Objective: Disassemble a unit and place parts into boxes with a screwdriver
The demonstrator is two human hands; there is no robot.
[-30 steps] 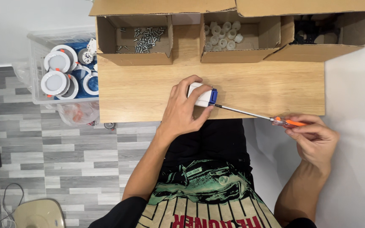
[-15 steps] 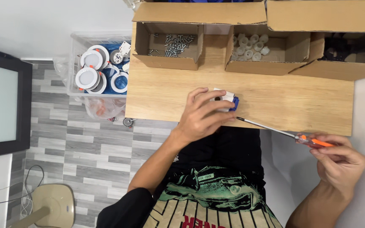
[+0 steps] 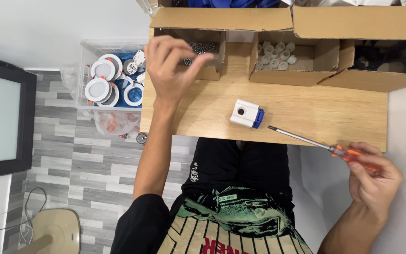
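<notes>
The person's left hand (image 3: 172,68) is hovering at the mouth of the cardboard box of screws (image 3: 198,47), fingers curled with thumb and forefinger close together, though whether a screw is pinched there cannot be told. The right hand (image 3: 372,181) is gripping the orange-handled screwdriver (image 3: 323,146), its tip lying on the wooden surface (image 3: 316,113) near the white and blue block (image 3: 246,114), which is sitting untouched. A good pick would take a single screw by its head, while the driver is waiting low and steady beside the block.

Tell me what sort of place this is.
Likely a small assembly workstation: a wooden bench lined with cardboard boxes of screws and white plastic parts, plus a clear bin of round downlights beside it.
</notes>
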